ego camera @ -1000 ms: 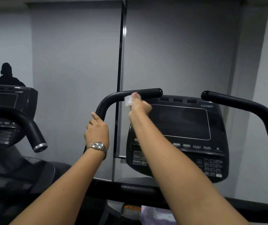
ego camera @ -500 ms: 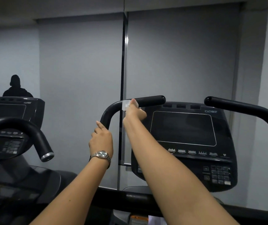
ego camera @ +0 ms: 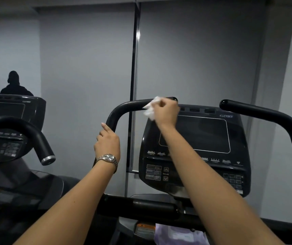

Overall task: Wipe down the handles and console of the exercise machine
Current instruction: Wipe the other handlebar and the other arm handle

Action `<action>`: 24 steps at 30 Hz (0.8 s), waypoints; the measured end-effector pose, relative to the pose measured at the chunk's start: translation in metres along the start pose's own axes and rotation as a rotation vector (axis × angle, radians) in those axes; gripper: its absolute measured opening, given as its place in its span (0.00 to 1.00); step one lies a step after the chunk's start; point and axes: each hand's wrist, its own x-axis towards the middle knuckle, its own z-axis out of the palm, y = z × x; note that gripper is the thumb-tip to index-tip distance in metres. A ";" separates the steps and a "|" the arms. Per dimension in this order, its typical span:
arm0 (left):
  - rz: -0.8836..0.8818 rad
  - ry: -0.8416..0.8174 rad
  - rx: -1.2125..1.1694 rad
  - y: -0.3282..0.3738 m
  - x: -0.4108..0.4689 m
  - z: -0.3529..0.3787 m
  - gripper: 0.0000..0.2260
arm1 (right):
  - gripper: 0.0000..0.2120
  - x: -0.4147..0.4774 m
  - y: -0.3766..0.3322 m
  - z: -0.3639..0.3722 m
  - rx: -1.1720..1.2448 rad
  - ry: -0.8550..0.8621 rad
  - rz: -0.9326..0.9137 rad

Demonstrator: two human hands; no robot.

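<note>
The right hand (ego camera: pixel 166 114) has slid rightward along the top bar of the left handle (ego camera: pixel 129 105) since half a second ago: then it sat near the bend of the bar, now it is close to the rounded end cap, just above the upper left corner of the console (ego camera: pixel 203 135). Its fingers (ego camera: pixel 162 104) are curled over the bar and pinch a crumpled white wipe (ego camera: pixel 149 108) against it, with the loose part of the wipe sticking out to the left of the knuckles. The left hand (ego camera: pixel 108 144) has stayed where it was, lower down on the rising part of the same handle; its fingers wrap round the bar, one fingertip lifted along it, and a metal wristwatch (ego camera: pixel 108 157) shows on the wrist. The right handle (ego camera: pixel 265 112) curves away untouched, well apart from both hands. The console screen is dark. At the bottom edge, below the console, lies a pale lilac thing (ego camera: pixel 180 234) (whether it rests in a tray or holder cannot be told, nor what it is). To the left stands a neighbouring machine (ego camera: pixel 9 121) with its own console and handle.
</note>
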 end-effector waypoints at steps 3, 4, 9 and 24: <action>0.023 -0.004 -0.011 -0.003 0.000 0.000 0.29 | 0.04 0.014 0.017 -0.020 -0.298 0.080 -0.431; 0.030 -0.008 -0.017 -0.005 0.001 0.001 0.29 | 0.05 0.019 0.024 -0.017 -0.433 -0.007 -0.461; 0.049 -0.001 -0.053 -0.012 0.005 0.004 0.30 | 0.26 0.008 0.031 0.026 -0.826 -0.315 -0.554; 0.056 -0.038 -0.111 -0.018 0.005 -0.001 0.31 | 0.15 0.045 0.016 0.001 -1.018 -0.500 -0.521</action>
